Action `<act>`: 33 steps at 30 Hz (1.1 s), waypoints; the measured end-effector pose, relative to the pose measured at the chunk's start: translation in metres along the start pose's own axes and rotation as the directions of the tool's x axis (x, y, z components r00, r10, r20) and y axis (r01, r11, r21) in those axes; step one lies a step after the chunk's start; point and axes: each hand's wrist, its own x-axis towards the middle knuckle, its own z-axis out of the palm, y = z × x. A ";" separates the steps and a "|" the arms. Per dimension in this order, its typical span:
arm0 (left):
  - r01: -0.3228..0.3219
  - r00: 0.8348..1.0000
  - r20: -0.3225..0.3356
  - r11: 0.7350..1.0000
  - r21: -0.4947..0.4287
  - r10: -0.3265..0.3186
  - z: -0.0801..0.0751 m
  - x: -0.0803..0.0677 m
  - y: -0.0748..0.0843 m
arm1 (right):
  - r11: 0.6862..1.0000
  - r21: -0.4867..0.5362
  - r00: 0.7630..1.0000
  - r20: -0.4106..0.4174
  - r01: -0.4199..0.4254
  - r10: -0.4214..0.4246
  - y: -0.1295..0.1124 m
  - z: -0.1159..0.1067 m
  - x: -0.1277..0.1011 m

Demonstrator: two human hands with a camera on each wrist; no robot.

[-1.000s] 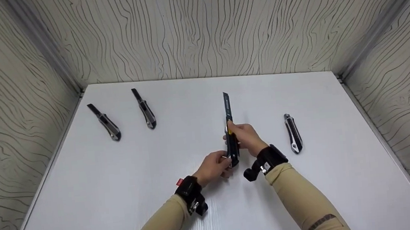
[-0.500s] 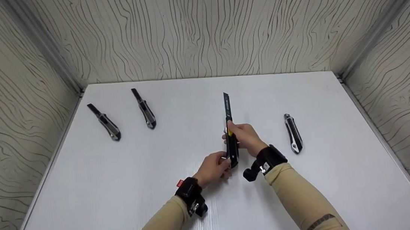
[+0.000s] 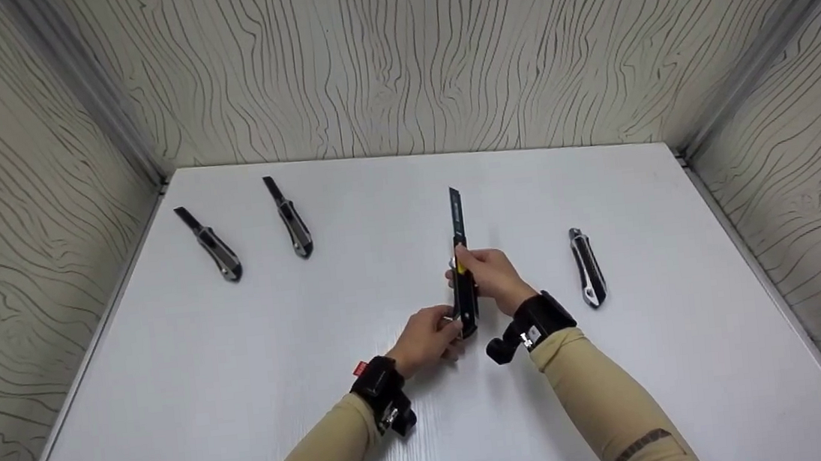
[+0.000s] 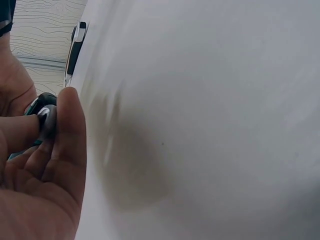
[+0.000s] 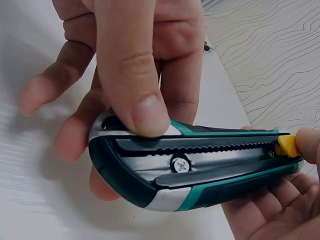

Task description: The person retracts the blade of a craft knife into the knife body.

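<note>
A dark green and black utility knife (image 3: 466,302) is held between both hands above the table, its long blade (image 3: 457,215) extended and pointing away from me. My right hand (image 3: 491,274) grips the handle, with the thumb against the yellow slider (image 5: 286,145) in the right wrist view. At the rear end of the handle, my left hand (image 3: 425,338) pinches the silver-rimmed butt between thumb and fingers. The right wrist view shows the handle's toothed slot and a screw (image 5: 181,164). In the left wrist view, fingers partly hide the knife's end (image 4: 48,120).
Two grey and black utility knives, one at the far left (image 3: 217,253) and one beside it (image 3: 295,230), lie with blades out. Right of my hands lies another utility knife (image 3: 589,270), blade retracted. Patterned walls (image 3: 394,59) border the white table (image 3: 246,397) behind and at both sides.
The held knife has tilted slightly, and its blade tip sits a touch nearer to me. Both hands keep their hold; the knives on the table have not moved.
</note>
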 end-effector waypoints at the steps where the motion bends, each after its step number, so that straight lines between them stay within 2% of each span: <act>1: 0.000 1.000 0.001 1.000 -0.001 0.000 0.000 0.000 0.000 | 1.000 0.003 1.000 0.002 0.002 -0.002 0.000 0.000 0.000; 33: 0.018 1.000 -0.019 1.000 -0.011 -0.019 0.000 0.000 0.000 | 0.999 0.017 0.998 0.050 0.029 -0.030 0.004 0.001 0.003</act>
